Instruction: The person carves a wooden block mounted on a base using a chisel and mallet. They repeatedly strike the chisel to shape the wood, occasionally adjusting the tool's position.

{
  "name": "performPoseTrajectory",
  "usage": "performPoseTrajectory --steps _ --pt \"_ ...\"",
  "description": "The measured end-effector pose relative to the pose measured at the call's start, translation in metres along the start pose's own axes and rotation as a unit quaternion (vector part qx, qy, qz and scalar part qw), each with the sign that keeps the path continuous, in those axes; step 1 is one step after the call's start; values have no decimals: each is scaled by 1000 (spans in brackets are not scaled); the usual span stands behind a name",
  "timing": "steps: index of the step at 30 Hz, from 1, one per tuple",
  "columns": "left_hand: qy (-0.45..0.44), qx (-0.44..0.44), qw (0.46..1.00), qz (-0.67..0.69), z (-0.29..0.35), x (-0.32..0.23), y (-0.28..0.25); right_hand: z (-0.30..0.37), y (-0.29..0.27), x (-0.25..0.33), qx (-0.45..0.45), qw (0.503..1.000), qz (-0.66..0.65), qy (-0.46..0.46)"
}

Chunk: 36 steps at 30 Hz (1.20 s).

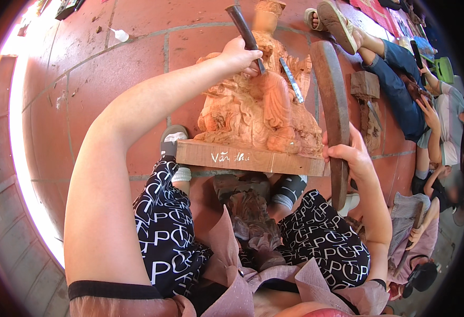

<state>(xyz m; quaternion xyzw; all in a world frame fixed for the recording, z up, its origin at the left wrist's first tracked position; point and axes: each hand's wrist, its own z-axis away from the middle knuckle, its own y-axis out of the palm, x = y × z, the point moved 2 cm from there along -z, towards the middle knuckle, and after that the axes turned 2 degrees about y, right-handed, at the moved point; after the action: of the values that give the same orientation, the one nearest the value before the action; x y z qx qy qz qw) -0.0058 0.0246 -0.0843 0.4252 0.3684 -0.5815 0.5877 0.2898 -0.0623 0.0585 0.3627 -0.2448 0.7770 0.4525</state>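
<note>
A carved statue (232, 111) of orange-brown wood, with a thick plain base (253, 158), is in front of me. My left hand (241, 55) is closed around a dark chisel (242, 29), tilted with its lower tip at the carving's upper middle. Another narrow flat tool (291, 80), bluish and silvery, rests on the carving just right of that tip. Right of the statue, my right hand (352, 153) grips a long, slightly curved wooden mallet (332, 95) near its lower end. The mallet's upper part is raised beside the carving, apart from the chisel.
A dark carved figure (250, 211) sits between my legs. Wooden blocks (365, 85) lie to the right on the tiled floor (105, 90). A white bottle (120, 35) lies at the far left. Other people sit along the right, one in blue jeans (398, 90), another holding a stick (417, 224).
</note>
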Motion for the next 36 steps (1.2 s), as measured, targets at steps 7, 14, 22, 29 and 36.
performPoseTrajectory --steps 7,14,22,29,36 --pt "-11 -60 998 22 7 4 5 -51 3 68 17 931 273 -241" --pt "31 -30 999 -28 -7 5 6 -135 49 180 -102 768 427 -467" --pt "71 4 997 -22 -9 9 5 -118 89 246 -56 557 764 -321" --pt "113 -51 990 -60 -12 19 1 -116 100 259 -53 512 835 -194" --pt "117 -40 991 -55 -6 10 2 -113 93 245 -82 512 701 -490"
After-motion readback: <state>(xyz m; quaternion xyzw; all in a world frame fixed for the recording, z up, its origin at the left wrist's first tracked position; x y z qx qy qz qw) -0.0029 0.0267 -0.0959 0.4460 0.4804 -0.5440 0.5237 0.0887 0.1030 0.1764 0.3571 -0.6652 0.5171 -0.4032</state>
